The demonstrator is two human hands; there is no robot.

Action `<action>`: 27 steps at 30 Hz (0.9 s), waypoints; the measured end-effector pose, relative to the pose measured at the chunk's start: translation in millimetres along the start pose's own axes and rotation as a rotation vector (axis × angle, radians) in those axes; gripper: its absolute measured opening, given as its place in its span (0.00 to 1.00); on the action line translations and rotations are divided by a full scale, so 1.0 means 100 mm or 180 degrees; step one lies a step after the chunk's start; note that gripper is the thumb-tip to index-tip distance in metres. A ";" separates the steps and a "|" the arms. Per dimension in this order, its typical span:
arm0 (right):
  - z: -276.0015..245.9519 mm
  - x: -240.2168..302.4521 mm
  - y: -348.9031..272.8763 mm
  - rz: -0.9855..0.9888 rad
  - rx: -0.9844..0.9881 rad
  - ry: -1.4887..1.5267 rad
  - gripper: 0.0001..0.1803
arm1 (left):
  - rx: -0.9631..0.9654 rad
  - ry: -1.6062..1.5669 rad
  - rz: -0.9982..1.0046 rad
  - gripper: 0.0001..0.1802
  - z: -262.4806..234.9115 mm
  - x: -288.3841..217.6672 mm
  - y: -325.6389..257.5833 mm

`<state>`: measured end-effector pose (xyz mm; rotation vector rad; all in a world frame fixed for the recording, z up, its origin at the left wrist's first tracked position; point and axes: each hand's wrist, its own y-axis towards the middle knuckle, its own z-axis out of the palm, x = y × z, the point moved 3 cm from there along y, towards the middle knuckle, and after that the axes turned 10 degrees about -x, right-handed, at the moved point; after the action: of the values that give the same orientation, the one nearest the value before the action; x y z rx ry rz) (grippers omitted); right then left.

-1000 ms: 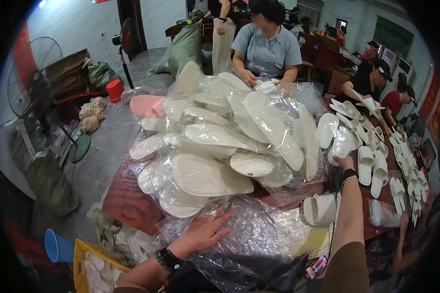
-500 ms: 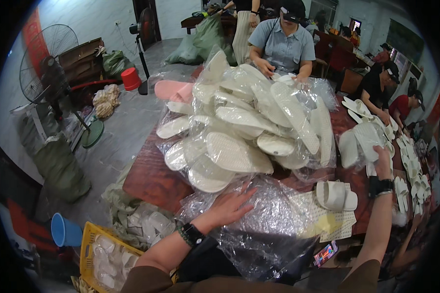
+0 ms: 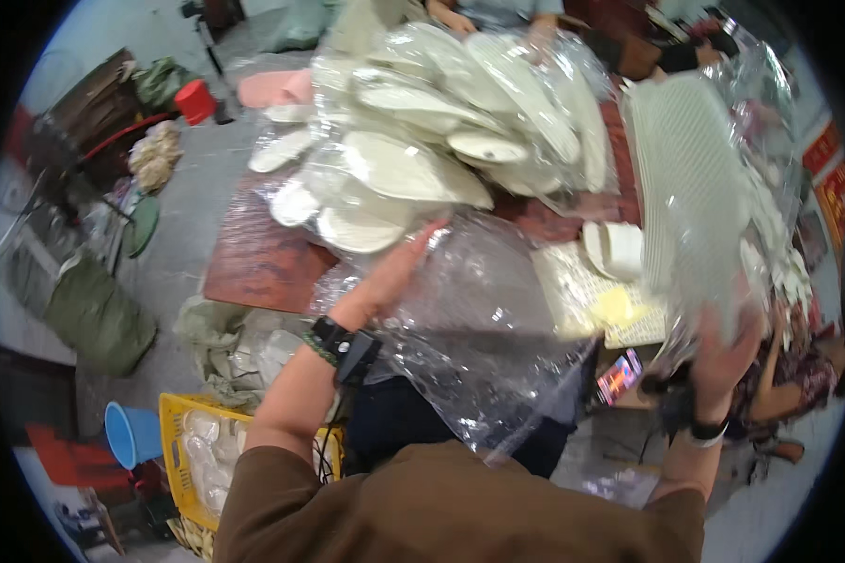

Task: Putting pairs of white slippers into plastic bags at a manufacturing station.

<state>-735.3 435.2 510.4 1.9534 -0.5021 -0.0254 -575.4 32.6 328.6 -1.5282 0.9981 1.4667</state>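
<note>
My right hand grips the lower end of a stack of white ribbed insoles, wrapped in clear film and held upright at the right. My left hand, with a black watch on its wrist, is raised in the middle and holds up a large clear plastic bag that hangs down toward my lap. Just beyond its fingertips lies a big heap of white insoles in plastic on the red-brown table.
A person sits across the table. More insoles and a yellow sheet lie on the table's right side, near a phone. A yellow crate, blue bucket and green sack stand on the floor at the left.
My right hand has lifted a wrapped stack of insoles off the table and up at the right. My left hand rose from lying flat, raising the clear bag. The view has tilted downward.
</note>
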 end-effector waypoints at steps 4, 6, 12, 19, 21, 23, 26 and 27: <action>0.70 0.79 -0.57 -0.0801 0.1490 0.0795 0.18 | 0.0142 -0.0374 -0.0396 0.39 -0.05 0.15 0.02; 0.94 0.89 -0.94 -0.0775 0.2526 0.0692 0.20 | 0.0350 -0.1170 -0.0610 0.41 0.01 0.18 0.07; 1.20 1.03 -0.94 -0.1143 0.2758 0.0778 0.12 | 0.0565 -0.1226 -0.0275 0.36 -0.13 0.11 0.02; 1.31 1.08 -0.95 -0.1602 0.2797 0.0599 0.19 | 0.0638 0.0768 0.0844 0.45 -0.08 0.08 0.16; 1.24 1.20 -0.81 -0.1311 0.3352 0.0530 0.25 | 0.0683 0.1010 0.0940 0.47 -0.11 0.06 0.14; 1.14 1.20 -0.81 -0.1315 0.3419 0.0466 0.28 | 0.0656 0.1017 0.1006 0.46 -0.06 0.08 0.12; 0.96 1.23 -0.74 -0.1071 0.3513 0.0679 0.28 | 0.0628 0.0993 0.0874 0.44 -0.07 0.07 0.08; 0.92 1.22 -0.77 -0.1075 0.3519 0.0686 0.28 | 0.0619 0.0959 0.0801 0.44 -0.08 0.08 0.06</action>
<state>-620.5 337.9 428.8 3.0542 0.0120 0.3050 -577.9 22.3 320.7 -1.5509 1.5128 1.2802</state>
